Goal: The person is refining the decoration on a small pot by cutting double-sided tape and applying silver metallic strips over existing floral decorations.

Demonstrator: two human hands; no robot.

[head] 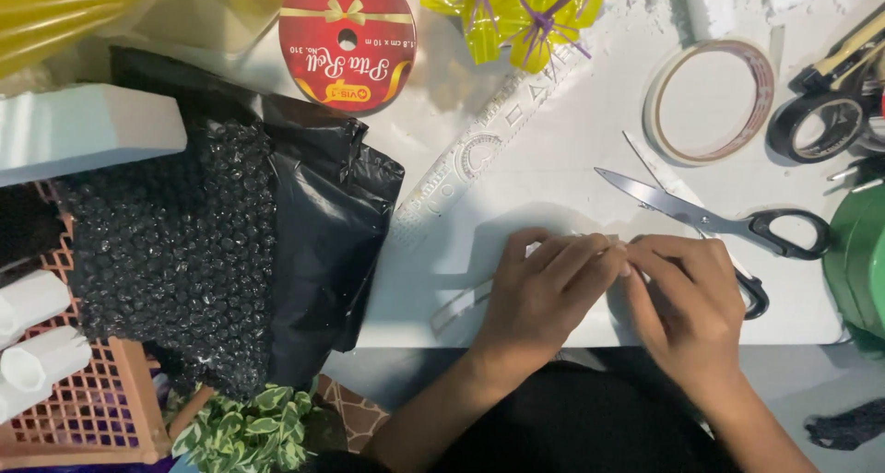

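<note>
**Two hands pinching a pale strip on the white worktop**

Containers: an orange lattice basket (88,408), well left of the grip, is holding white rolls (32,330); its other contents are hidden.

Grip: the left hand (539,293) and right hand (687,298) are meeting fingertip to fingertip, both closed in a pinch on a thin pale strip (461,307) that is trailing down-left of the grip across the worktop (562,159).

Nearby: black-handled scissors (710,219) are lying just above-right of the grip; a clear tape roll (710,100) is sitting further above.

Packages: a round red ribbon spool (348,40) with a gold bow label is lying well above-left; black bubble wrap (175,242) is sitting far left.
</note>
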